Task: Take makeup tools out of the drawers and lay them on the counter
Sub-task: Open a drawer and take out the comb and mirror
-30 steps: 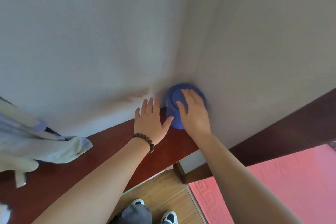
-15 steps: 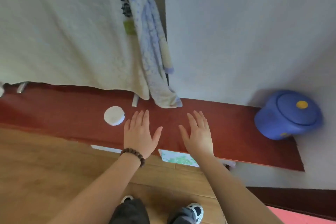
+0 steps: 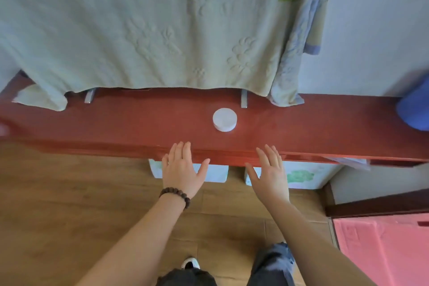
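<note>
Both hands empty. My left hand (image 3: 182, 170), the one with the bead bracelet (image 3: 175, 195), is flat, fingers together, thumb splayed, fingertips over the front edge of the bench (image 3: 116, 123). My right hand (image 3: 270, 173) has the same pose, palm down, fingers extended, just right of the left and level with it. Neither is gripping anything; can't tell whether the fingertips actually touch the wood or hover just above it.

Outward from there: a white round jar (image 3: 224, 119) sits on the bench top, just beyond and between the two hands. It's the only small item I can see laid out. Could be a makeup item, can't confirm.

Under the bench lip, right below my hands, are pale drawer units (image 3: 299, 176) with a green print on the front. They look shut; no drawer is visibly pulled out and no contents show.

Further back: a pale towel (image 3: 151, 25) hangs over the rear of the bench, a blue patterned cloth (image 3: 299, 37) beside it on the right, and a blue container (image 3: 414, 109) cut off at the far right edge.

Status estimate: early. At most one item out, and no brushes or other tools visible. Left to do: open the drawers, pull the tools, lay them on the bench. There's plenty of bare top on both sides of the jar.
</note>
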Action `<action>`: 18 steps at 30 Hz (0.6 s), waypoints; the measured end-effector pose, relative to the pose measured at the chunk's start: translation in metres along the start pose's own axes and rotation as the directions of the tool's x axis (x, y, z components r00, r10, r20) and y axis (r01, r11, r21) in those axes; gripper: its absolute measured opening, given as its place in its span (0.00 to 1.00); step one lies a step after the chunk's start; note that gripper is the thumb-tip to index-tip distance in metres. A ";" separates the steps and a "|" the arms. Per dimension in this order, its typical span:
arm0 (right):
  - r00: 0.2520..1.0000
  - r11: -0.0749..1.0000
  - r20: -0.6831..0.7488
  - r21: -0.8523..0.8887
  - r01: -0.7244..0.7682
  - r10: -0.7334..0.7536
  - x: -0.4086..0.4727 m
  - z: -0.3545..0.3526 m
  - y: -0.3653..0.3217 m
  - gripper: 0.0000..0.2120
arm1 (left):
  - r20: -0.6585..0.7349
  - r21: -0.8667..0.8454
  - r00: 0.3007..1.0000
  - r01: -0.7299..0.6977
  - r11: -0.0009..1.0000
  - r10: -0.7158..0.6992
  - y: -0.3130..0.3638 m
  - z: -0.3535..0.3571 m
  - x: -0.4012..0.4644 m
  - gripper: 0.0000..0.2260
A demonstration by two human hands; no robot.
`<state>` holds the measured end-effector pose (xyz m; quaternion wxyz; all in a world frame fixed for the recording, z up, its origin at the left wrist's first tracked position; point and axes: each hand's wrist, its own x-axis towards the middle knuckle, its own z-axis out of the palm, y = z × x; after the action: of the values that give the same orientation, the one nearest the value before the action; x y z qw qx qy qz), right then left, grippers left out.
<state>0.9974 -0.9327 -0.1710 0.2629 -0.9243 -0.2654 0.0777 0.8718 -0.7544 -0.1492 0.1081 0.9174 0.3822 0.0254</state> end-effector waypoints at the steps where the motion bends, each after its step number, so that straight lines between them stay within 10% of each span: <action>1: 1.000 1.000 0.001 -0.003 -0.024 0.024 -0.010 0.006 -0.008 0.27 | 0.002 -0.001 1.000 -0.023 1.000 0.023 -0.014 -0.002 -0.004 0.32; 7: 0.989 0.990 0.015 0.012 -0.144 0.144 -0.043 0.033 -0.033 0.25 | 0.080 -0.065 0.994 -0.064 0.996 0.069 -0.066 0.001 -0.009 0.32; 11: 0.963 0.964 0.087 0.060 -0.260 0.255 -0.034 0.049 -0.029 0.26 | 0.275 -0.399 0.958 0.189 0.897 -0.079 -0.076 0.029 -0.001 0.27; 14: 0.860 0.805 0.207 0.303 -0.509 0.466 -0.009 0.070 -0.016 0.23 | 0.571 -0.626 0.799 0.572 0.530 -0.189 -0.077 0.056 0.016 0.27; 18: 0.597 0.039 0.553 0.713 -0.700 0.581 0.026 0.111 0.005 0.27 | 0.810 -0.578 0.577 0.749 -0.324 -0.110 -0.082 0.097 0.039 0.35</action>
<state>0.9907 -0.8735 -0.2678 0.6303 -0.6386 0.2477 0.3655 0.8548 -0.6881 -0.2634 0.8038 0.2676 0.5303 0.0337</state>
